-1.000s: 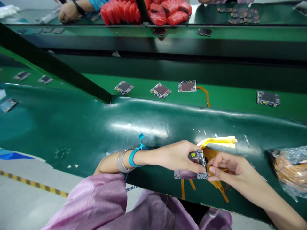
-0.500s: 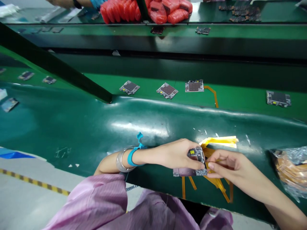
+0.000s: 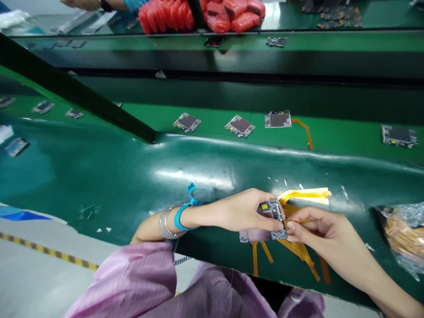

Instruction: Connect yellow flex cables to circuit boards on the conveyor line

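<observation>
My left hand [image 3: 243,210], with a blue wrist strap [image 3: 180,216] on its wrist, grips a circuit board [image 3: 256,235] over the bench, thumb across its face. The board bears a yellow label and a large brownish plate. At its right edge my right hand [image 3: 319,227] pinches an orange flex cable [image 3: 305,220] between thumb and fingers. The cable's end is close to the board's edge; whether it is seated there is hidden by the fingertips. Beneath both hands lie several loose orange flex cables [image 3: 298,251], with a bright yellow bundle [image 3: 308,194] just behind.
Several boards [image 3: 240,126] lie on the green conveyor belt [image 3: 212,121], one board [image 3: 278,119] with a flex cable attached. A plastic bag of flex cables [image 3: 404,234] is at right. A dark post [image 3: 82,90] slants across the left. Beyond are red wrapped bundles [image 3: 165,17] and another person's arm [image 3: 86,4].
The boards on the near belt have shifted right, those on the far belt slightly left. My right fingers have moved slightly, showing more of the cable. My left hand keeps its hold on the board.
</observation>
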The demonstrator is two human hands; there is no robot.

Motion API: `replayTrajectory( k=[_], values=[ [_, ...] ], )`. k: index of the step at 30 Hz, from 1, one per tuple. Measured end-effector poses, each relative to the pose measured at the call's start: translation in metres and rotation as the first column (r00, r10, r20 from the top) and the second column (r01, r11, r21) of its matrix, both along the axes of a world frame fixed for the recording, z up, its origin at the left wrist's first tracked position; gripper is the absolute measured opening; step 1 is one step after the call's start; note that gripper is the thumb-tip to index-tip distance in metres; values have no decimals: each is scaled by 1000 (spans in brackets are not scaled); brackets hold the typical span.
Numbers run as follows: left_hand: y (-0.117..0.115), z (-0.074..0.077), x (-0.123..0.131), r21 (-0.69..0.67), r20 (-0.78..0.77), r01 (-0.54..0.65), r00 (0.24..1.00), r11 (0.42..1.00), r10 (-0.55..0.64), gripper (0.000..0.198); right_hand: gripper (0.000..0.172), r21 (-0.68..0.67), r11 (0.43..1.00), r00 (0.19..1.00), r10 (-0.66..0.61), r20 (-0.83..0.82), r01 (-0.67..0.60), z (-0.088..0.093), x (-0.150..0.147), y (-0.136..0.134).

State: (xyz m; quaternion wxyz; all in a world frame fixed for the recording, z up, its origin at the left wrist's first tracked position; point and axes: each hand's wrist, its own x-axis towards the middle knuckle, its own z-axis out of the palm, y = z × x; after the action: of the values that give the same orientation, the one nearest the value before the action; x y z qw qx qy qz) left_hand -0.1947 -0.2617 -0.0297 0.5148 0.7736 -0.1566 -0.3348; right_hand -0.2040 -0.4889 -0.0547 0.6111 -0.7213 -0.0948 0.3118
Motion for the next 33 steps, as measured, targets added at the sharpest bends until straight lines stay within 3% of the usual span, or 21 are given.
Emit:
replayTrajectory(
  k=[13,18,24,33],
  values=[
    [0,13,-7,-20,-134,44,990,999,-46,23,15,-69,992,993,104,-56,-108,20,-4,1],
    [-1,14,-10,2,-127,75,989,997,-74,21,16,-88,986,988,138,-71,-144,19,-5,0],
    [1,11,-9,-6,-92,14,996,1000,-14,22,18,-56,992,993,109,-55,-112,12,-3,-1],
    [0,11,-10,71,-45,65,997,995,-62,29,24,-163,978,991,133,7,-130,14,-9,0]
  ],
)
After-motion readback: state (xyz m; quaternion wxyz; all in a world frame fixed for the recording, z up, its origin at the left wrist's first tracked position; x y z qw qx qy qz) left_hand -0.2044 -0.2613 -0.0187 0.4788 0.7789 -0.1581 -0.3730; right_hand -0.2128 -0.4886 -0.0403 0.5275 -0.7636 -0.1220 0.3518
